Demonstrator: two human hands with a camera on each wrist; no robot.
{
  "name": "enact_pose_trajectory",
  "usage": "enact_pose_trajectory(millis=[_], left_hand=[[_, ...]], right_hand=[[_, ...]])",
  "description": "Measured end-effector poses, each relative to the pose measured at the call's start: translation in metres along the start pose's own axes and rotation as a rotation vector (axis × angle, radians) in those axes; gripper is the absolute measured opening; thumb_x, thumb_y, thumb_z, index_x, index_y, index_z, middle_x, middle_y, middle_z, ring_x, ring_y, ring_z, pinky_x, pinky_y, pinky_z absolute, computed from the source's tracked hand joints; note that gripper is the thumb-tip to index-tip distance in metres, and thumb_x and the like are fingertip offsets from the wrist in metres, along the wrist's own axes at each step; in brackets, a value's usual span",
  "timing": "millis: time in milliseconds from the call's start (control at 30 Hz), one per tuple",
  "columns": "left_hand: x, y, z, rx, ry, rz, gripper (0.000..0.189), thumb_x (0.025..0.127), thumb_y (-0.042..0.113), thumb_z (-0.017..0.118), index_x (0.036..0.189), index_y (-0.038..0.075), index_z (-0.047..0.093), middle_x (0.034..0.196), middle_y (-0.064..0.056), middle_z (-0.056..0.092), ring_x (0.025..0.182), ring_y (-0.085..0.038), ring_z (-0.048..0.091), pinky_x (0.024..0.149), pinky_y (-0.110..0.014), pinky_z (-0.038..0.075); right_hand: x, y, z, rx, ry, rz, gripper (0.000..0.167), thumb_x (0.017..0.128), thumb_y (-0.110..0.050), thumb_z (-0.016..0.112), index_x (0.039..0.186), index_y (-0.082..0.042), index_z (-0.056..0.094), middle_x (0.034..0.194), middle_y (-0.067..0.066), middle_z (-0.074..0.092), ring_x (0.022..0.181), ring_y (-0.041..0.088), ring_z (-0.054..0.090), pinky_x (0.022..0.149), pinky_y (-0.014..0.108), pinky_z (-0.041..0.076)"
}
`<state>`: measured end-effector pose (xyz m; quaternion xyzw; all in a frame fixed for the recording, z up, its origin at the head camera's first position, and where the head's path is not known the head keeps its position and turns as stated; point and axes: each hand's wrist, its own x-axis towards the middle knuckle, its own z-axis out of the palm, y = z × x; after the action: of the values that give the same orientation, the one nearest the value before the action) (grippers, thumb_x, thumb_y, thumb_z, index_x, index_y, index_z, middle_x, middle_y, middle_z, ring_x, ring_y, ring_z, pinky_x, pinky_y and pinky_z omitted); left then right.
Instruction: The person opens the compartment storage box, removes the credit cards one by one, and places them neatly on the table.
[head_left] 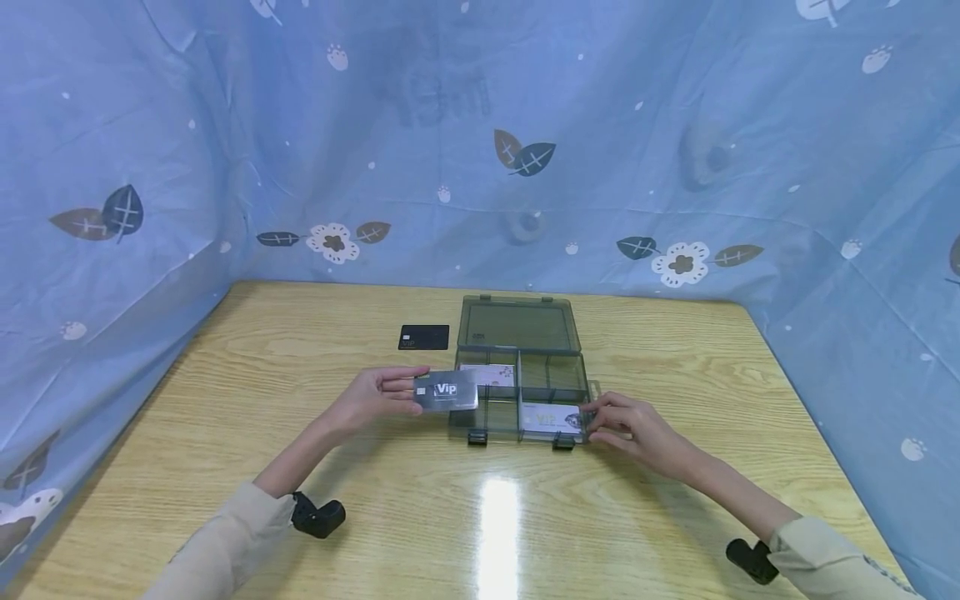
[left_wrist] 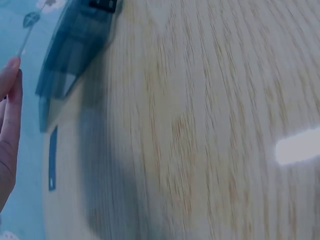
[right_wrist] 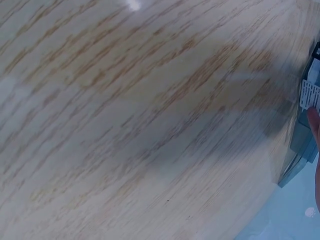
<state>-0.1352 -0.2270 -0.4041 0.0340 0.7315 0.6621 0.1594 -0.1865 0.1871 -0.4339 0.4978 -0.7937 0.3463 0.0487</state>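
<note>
My left hand (head_left: 372,394) pinches a silver card (head_left: 442,400) marked "Vip" by its left end. The card is raised, overlapping the left compartments of a grey see-through divided box (head_left: 551,375) in the head view. A white card (head_left: 551,418) with gold "VIP" lettering lies in the front right compartment. Another pale card with a pinkish pattern (head_left: 495,375) is in the back left one, partly hidden behind the silver card. Curled at the box's right side, my right hand (head_left: 630,427) holds its edge, fingertips close to the white card's end.
The box's lid (head_left: 517,325) lies folded back, and two black latches (head_left: 477,437) line its front. A black VIP card (head_left: 423,337) lies on the wooden table (head_left: 315,333) left of the lid. Blue patterned cloth (head_left: 420,150) hangs behind and along both sides.
</note>
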Motion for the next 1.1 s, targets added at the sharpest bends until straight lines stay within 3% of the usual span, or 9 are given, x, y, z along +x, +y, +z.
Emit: enact_pose_trajectory(millis=[500,700,867,1033,1100], left_hand=[[-0.007,-0.017,-0.041,0.061,0.037,-0.023,0.067,0.084,0.006,0.073,0.142,-0.003,0.042,0.129,-0.024,0.056,0.114,-0.026,0.060,0.085,-0.026,0.053],[-0.003,-0.024,-0.052,0.084,0.020,-0.032,0.067,0.083,0.006,0.073,0.142,-0.004,0.041,0.131,-0.025,0.054,0.120,-0.028,0.055,0.088,-0.026,0.052],[0.003,-0.028,-0.059,0.063,-0.009,-0.026,0.066,0.084,0.002,0.071,0.141,-0.007,0.039,0.132,-0.026,0.052,0.116,-0.019,0.058,0.089,-0.026,0.052],[0.009,-0.032,-0.065,0.065,-0.024,-0.032,0.066,0.084,0.002,0.071,0.142,-0.006,0.040,0.131,-0.024,0.054,0.113,-0.012,0.059,0.089,-0.027,0.052],[0.012,-0.032,-0.066,0.076,-0.030,-0.033,0.066,0.085,0.002,0.071,0.142,-0.005,0.039,0.132,-0.024,0.053,0.116,-0.015,0.058,0.090,-0.027,0.051]], right_hand=[[-0.004,0.003,-0.004,-0.018,0.025,-0.047,0.007,0.089,-0.015,0.067,0.083,-0.013,0.068,0.102,0.013,0.066,0.082,0.020,0.066,0.065,0.011,0.046],[-0.008,0.004,-0.007,-0.020,0.016,-0.037,0.008,0.090,-0.017,0.066,0.083,-0.013,0.068,0.104,0.012,0.066,0.082,0.017,0.065,0.067,0.010,0.047],[-0.011,0.004,-0.009,-0.028,-0.003,-0.011,0.006,0.089,-0.016,0.067,0.084,-0.014,0.069,0.105,0.011,0.065,0.084,0.019,0.066,0.067,0.012,0.048],[-0.013,0.004,-0.013,-0.035,-0.007,0.002,0.008,0.084,-0.007,0.072,0.084,-0.014,0.069,0.105,0.011,0.065,0.084,0.020,0.065,0.067,0.013,0.048],[-0.014,0.004,-0.014,-0.039,-0.006,0.002,0.013,0.081,-0.003,0.073,0.084,-0.015,0.069,0.105,0.011,0.065,0.084,0.018,0.065,0.067,0.011,0.047]])
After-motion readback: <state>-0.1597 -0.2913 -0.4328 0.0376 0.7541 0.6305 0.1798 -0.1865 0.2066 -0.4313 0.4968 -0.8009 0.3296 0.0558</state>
